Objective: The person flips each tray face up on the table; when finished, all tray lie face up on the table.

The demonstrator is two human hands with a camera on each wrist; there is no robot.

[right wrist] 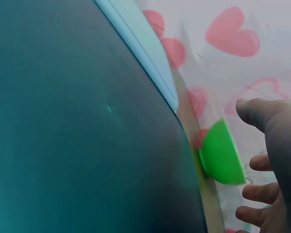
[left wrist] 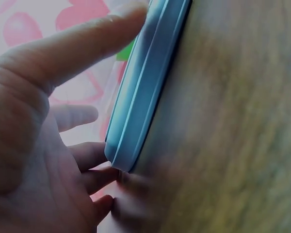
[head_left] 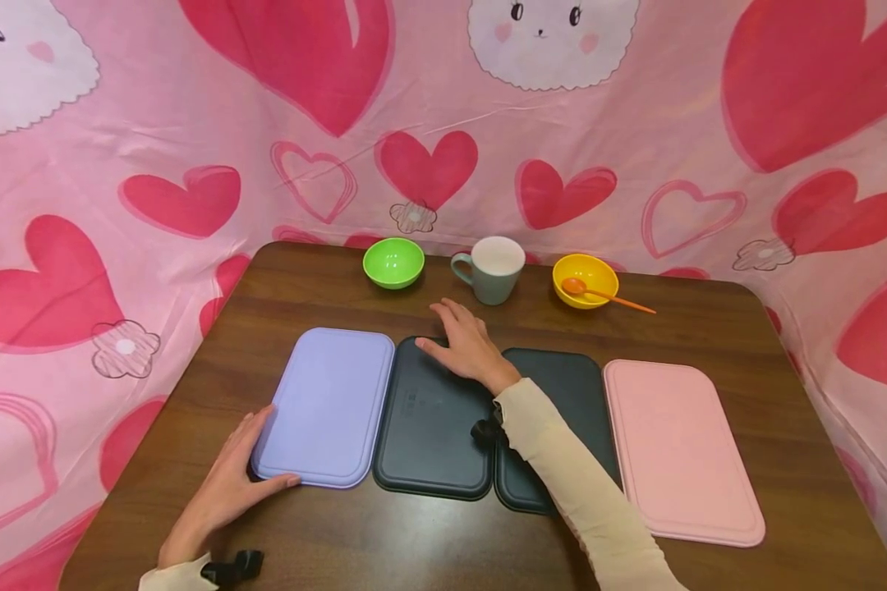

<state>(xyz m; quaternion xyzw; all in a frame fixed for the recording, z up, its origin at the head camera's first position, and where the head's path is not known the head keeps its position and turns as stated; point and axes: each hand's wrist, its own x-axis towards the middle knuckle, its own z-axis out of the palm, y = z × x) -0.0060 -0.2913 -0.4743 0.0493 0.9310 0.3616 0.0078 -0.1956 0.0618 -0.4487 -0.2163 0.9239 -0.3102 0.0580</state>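
My left hand (head_left: 225,480) lies at the near left corner of a lavender cutting board (head_left: 325,406), fingers along its left side and thumb at its near edge. In the left wrist view the thumb reaches the rim of the board (left wrist: 140,97) and the fingertips meet its corner. Over the far end of a black cutting board (head_left: 432,427), my right hand (head_left: 466,341) is held with spread fingers and nothing in it. A second black cutting board (head_left: 562,386) lies beside it, partly hidden by the right forearm. A pink cutting board (head_left: 683,447) is at the right end.
Along the back of the brown table (head_left: 769,345) stand a green bowl (head_left: 394,264), a grey-green mug (head_left: 495,275) and a yellow bowl (head_left: 580,300) with an orange spoon (head_left: 606,294) in it. Pink heart-patterned cloth (head_left: 414,98) hangs behind the table and at both sides.
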